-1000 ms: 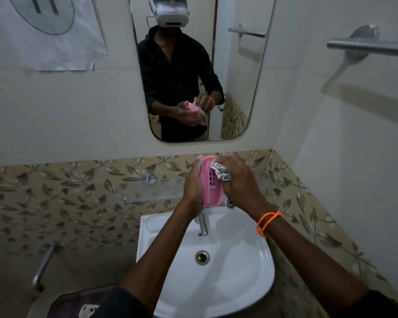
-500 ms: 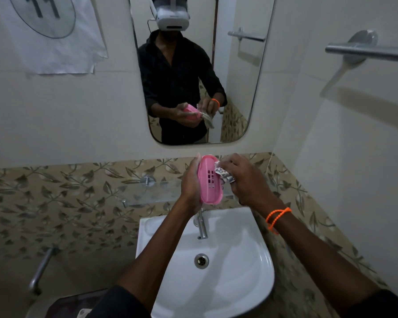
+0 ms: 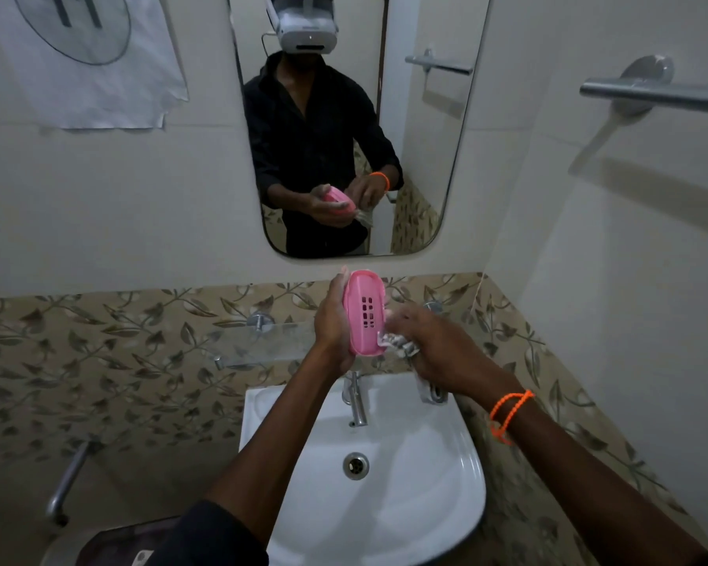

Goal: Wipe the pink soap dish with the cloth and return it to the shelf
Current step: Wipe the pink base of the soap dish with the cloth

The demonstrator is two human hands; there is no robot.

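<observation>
1. Left hand (image 3: 332, 320) has its grip closed around the long edge of the pink soap dish (image 3: 364, 314), held upright above the sink (image 3: 458, 455).
2. Right hand (image 3: 438, 347) bunches the cloth (image 3: 399, 345) against the dish's lower end.
3. Dish looks light, rigid, possibly slick; edges give the surest hold.
4. Its slotted hollow appears empty.
5. Glass shelf (image 3: 262, 341), left of the dish, awaits its return.

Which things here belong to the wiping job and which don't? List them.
In use: pink soap dish in the left hand; cloth in the right hand; glass shelf it returns to.

Not part of it: sink, tap, mirror, towel bar, paper on the wall.
</observation>
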